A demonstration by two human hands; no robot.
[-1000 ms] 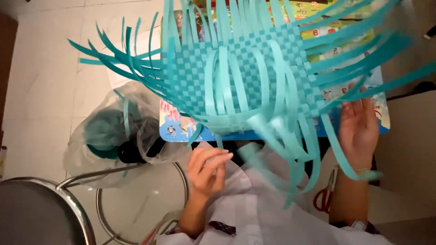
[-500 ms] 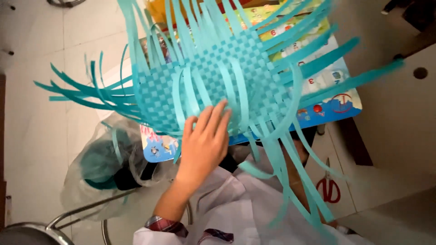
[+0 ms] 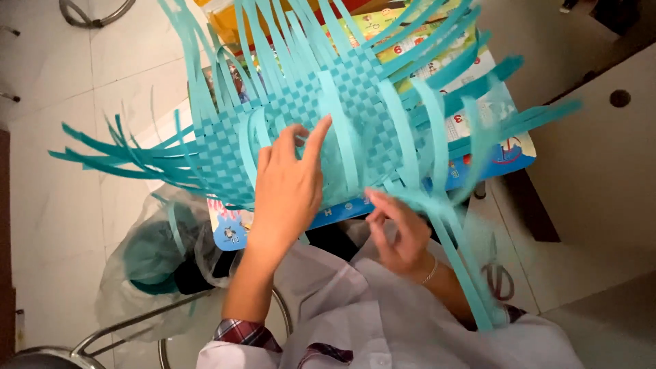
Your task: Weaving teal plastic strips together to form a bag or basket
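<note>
A woven mat of teal paper strips [image 3: 355, 102] lies over a colourful printed board [image 3: 478, 130], with long loose strip ends fanning out on all sides. My left hand [image 3: 290, 184] rests flat on the weave near its front edge, fingers spread and pointing away from me. My right hand [image 3: 400, 229] is just below the mat's front edge, its fingers pinching a loose teal strip [image 3: 437, 205] that trails down to the right over my sleeve.
A clear plastic bag [image 3: 157, 260] holding teal material sits on the tiled floor at the left. A metal stool frame [image 3: 89, 338] shows at the bottom left. Scissors [image 3: 497, 277] lie on the floor at the right, beside a pale cabinet [image 3: 601, 164].
The view has swung and the mat has turned. My left hand came up from below the mat onto the weave. My right hand moved from the right edge to the front strips.
</note>
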